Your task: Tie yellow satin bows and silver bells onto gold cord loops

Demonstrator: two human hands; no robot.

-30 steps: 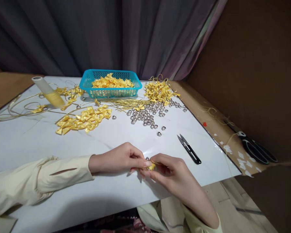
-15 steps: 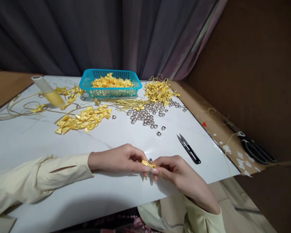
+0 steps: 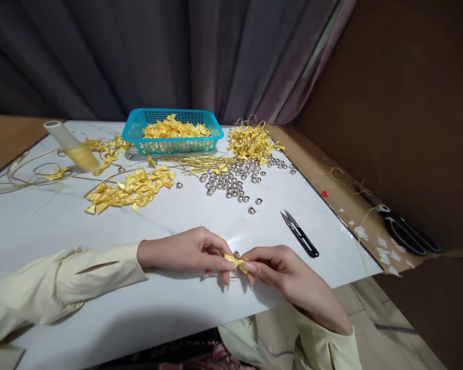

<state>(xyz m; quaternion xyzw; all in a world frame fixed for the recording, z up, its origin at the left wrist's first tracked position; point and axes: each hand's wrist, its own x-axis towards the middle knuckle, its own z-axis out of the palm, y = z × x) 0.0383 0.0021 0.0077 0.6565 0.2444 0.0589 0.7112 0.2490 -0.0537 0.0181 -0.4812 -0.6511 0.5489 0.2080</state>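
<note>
Between my two hands, low over the front of the white table, is a small yellow ribbon bow [image 3: 237, 262]. My left hand [image 3: 196, 250] pinches its left side between thumb and fingers. On its right side, my right hand [image 3: 280, 270] pinches it the same way. A silver bead [image 3: 236, 254] sits against the bow's upper edge. A thin cord seems to run below the bow between the fingers; its ends are hidden. To the right of my right hand lie black thread snips [image 3: 300, 234], blades pointing away from me.
A teal basket [image 3: 173, 146] of yellow bows stands at the back. Loose bows [image 3: 133, 187], silver beads [image 3: 227, 184], gold cords [image 3: 200, 163] and a pile of corded bows [image 3: 250, 141] lie before and beside it. A thread spool [image 3: 71, 146] leans left; scissors [image 3: 405, 234] lie right.
My fingertips have drawn slightly apart, so more of the bow shows between them. The view has shifted a little. Both hands keep their pinch.
</note>
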